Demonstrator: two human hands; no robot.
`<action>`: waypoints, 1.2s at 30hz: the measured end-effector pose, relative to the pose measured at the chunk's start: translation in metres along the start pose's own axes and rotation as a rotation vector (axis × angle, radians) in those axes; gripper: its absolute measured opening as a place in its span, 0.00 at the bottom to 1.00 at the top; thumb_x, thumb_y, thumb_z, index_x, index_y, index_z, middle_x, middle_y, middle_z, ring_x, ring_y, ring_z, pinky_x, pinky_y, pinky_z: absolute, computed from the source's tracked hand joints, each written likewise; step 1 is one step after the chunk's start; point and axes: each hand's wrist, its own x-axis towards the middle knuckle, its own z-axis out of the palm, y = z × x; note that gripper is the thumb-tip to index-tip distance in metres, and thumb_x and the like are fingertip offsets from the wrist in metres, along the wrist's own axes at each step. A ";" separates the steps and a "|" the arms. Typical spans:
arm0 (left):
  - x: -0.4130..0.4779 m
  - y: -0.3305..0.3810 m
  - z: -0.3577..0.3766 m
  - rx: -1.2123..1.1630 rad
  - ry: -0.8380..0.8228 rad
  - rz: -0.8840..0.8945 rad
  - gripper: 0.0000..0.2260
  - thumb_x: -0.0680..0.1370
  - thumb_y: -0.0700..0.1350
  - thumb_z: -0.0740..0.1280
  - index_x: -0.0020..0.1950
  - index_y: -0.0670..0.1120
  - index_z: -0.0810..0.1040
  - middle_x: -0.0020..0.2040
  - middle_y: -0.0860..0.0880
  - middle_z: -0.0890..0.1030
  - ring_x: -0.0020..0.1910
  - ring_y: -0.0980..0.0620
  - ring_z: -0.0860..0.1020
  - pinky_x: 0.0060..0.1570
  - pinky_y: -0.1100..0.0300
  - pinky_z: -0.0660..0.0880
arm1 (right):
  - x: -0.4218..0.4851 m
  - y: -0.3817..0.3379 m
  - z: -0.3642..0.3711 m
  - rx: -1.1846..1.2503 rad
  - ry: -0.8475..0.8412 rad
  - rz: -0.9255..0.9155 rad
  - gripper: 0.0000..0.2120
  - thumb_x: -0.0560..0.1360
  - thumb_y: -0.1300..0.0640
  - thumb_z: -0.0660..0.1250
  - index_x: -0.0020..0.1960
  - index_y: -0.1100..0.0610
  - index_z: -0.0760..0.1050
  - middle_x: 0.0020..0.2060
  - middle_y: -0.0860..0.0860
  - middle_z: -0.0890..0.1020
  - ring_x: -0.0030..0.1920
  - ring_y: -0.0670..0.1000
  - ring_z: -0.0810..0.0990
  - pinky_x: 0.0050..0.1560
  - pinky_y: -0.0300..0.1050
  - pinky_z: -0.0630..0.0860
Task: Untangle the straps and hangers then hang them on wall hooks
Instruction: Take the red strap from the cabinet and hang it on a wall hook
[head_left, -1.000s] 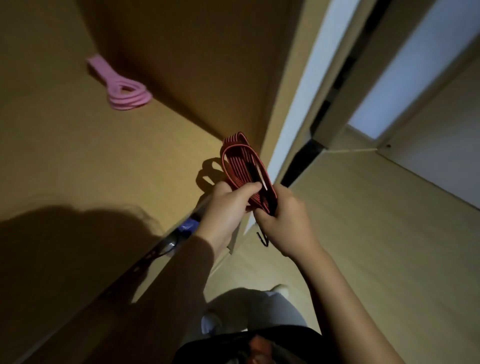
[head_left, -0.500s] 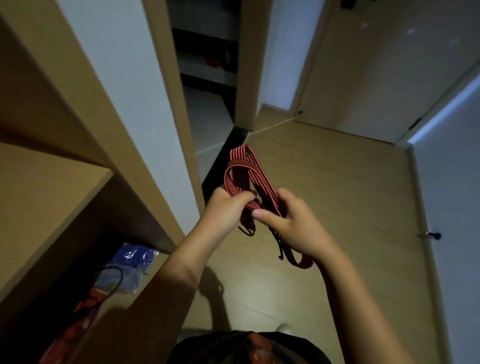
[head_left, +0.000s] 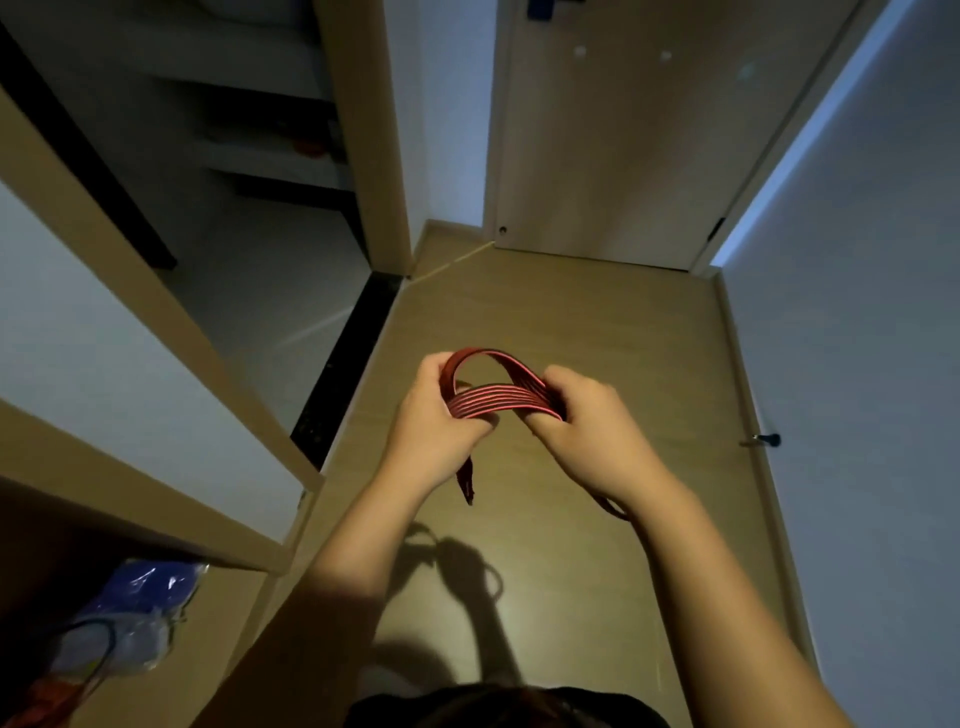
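**Red strap bundle in both hands, no hooks on my feed yet**

Closest to the head cam, low on the left, there's a blue plastic bag (head_left: 140, 597) tucked into the shelf unit (head_left: 130, 499). A bit further out, both hands are up over the wooden floor (head_left: 571, 322). The left hand (head_left: 436, 410) is curled round one end of the red striped strap (head_left: 498, 402), and the right hand (head_left: 587, 426) has its fingers wrapped round the other end. The loops lie flat and side by side between them, with one loop arching over the top. A loose tail (head_left: 466, 480) dangles under the left hand, and another bit trails below the right wrist.

My guess is it's light, flat, floppy webbing. It won't hold a shape, and the loops will slide over each other easily. I'd pinch the bundle with one hand and feed that loose tail out with the other, not yank both ends.

Past that there's a closed door (head_left: 623, 130) and a doorstop (head_left: 763, 440) on the right wall. I can't spot any wall hooks.
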 end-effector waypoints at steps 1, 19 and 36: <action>0.003 0.005 0.009 0.036 -0.002 0.026 0.29 0.66 0.38 0.74 0.62 0.52 0.67 0.50 0.52 0.77 0.53 0.49 0.77 0.55 0.56 0.74 | 0.004 0.005 -0.006 -0.050 0.007 -0.004 0.05 0.73 0.56 0.64 0.39 0.53 0.69 0.32 0.50 0.74 0.40 0.58 0.75 0.39 0.50 0.70; 0.172 0.097 0.097 0.133 -0.208 0.338 0.13 0.70 0.36 0.66 0.33 0.51 0.67 0.36 0.52 0.69 0.36 0.57 0.68 0.34 0.63 0.61 | 0.160 0.057 -0.093 -0.332 0.221 -0.039 0.11 0.72 0.62 0.63 0.54 0.59 0.74 0.50 0.55 0.75 0.53 0.57 0.70 0.52 0.51 0.68; 0.399 0.157 0.111 0.026 -0.310 0.336 0.04 0.75 0.40 0.66 0.45 0.48 0.74 0.36 0.54 0.77 0.37 0.55 0.75 0.42 0.56 0.72 | 0.359 0.085 -0.112 0.947 0.313 0.602 0.22 0.77 0.42 0.56 0.43 0.57 0.79 0.37 0.51 0.81 0.38 0.48 0.76 0.40 0.43 0.71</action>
